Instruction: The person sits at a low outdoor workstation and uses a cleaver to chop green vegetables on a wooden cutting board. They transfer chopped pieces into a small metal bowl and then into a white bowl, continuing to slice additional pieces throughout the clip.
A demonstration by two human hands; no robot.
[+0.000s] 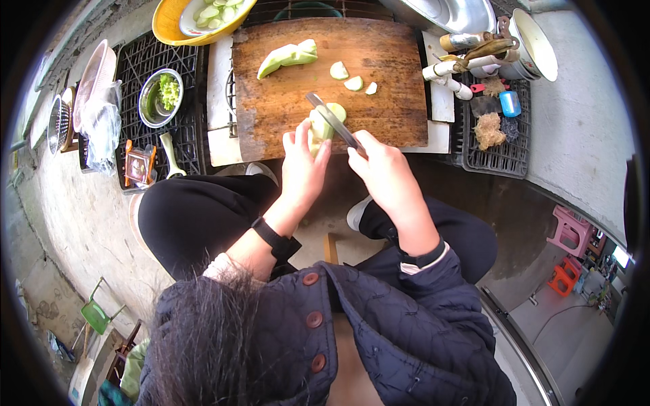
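Gourd piece (323, 123), pale green, sits at the near edge of my wooden cutting board (284, 101), pinned under the curled fingers of my left hand (302, 166). My right hand (382, 169) is wrapped around the handle of a knife (330, 116) whose blade rests across the piece. I judge the flesh firm but wet and slippery, best held well behind the blade. Cut slices (352, 78) lie toward the far edge, beside a longer gourd wedge (288, 57).
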